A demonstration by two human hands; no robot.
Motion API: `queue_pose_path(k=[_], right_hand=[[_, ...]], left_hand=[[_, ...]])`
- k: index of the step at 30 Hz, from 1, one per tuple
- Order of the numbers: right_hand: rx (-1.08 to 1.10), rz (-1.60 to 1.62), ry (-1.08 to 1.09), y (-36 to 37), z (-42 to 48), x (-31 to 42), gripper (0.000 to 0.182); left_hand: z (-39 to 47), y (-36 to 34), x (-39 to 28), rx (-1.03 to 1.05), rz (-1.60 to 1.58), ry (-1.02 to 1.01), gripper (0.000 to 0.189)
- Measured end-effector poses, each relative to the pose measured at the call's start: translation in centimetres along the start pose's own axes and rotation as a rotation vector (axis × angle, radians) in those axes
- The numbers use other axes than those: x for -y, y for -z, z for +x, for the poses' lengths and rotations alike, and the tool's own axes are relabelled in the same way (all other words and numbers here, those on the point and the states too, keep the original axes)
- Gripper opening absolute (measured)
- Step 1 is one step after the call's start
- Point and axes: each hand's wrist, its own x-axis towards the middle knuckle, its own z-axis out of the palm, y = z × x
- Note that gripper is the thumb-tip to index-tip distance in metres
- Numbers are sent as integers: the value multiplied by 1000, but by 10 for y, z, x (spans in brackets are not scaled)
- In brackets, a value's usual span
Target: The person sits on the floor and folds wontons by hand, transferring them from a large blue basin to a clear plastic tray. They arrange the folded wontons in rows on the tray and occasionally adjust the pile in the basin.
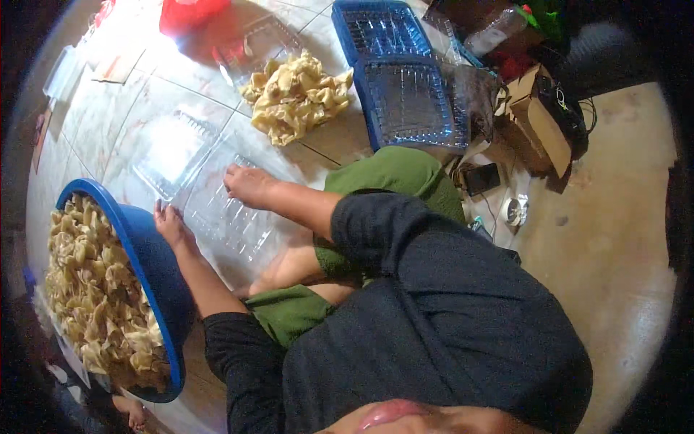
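Observation:
An open clear plastic clamshell container (pixel 233 217) lies on the tiled floor before me. My right hand (pixel 249 185) touches its near part, fingers curled at the plastic; whether they grip it I cannot tell. At the seam between its two halves, near the lower left corner of the far half, is my left hand (pixel 174 223), its fingers somewhat spread. Just left of that hand stands a blue plastic tub (pixel 130 233) full of pale yellow folded pieces of food (pixel 100 282). A heap of the same pieces (pixel 298 97) rests beyond my right hand.
Stacked clear clamshell containers lie in a blue tray (pixel 368 103) at the upper right. A cardboard box (pixel 537 119), a plastic bottle (pixel 496 32) and cables are farther right. A red object (pixel 195 16) and a lidded clear box (pixel 65 73) stand at the back. Another person's foot (pixel 130 412) shows lower left.

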Motion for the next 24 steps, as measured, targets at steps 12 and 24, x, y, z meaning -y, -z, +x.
queue_pose_path(k=[12,24], right_hand=[[-353,-353,-698,253,-254,-83,8],[-441,-375,-1021,254,-459,-142,32]], left_hand=[[32,-6,7,-342,-105,-193,52],[-76,-36,-51,138,1136,-712,52]])
